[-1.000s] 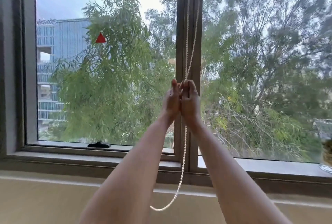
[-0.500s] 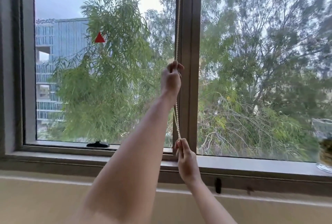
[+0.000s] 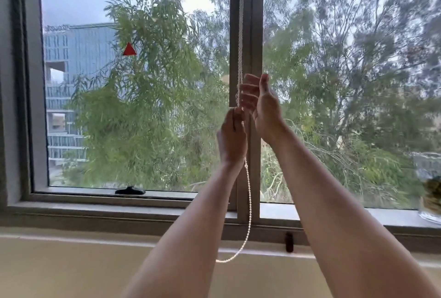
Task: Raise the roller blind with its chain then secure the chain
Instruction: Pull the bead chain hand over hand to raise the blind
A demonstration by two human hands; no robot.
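A white bead chain (image 3: pixel 249 202) runs down the grey centre mullion (image 3: pixel 256 35) of the window and ends in a loose loop below the sill. My left hand (image 3: pixel 232 135) is closed around the chain at mid-window height. Just above it and to the right, my right hand (image 3: pixel 263 101) is raised with its fingers spread, the fingertips at the chain but not closed on it. The roller blind itself is out of view above the frame; both panes are uncovered.
A small dark fitting (image 3: pixel 288 241) sits on the wall under the sill (image 3: pixel 119 209), right of the chain loop. A glass jar (image 3: pixel 429 190) stands on the sill at far right. A black window handle (image 3: pixel 130 190) lies at the left pane's bottom.
My right hand has let go low by the sill and risen above my left hand. My left hand has come down with the chain, and the loop hangs below the sill again.
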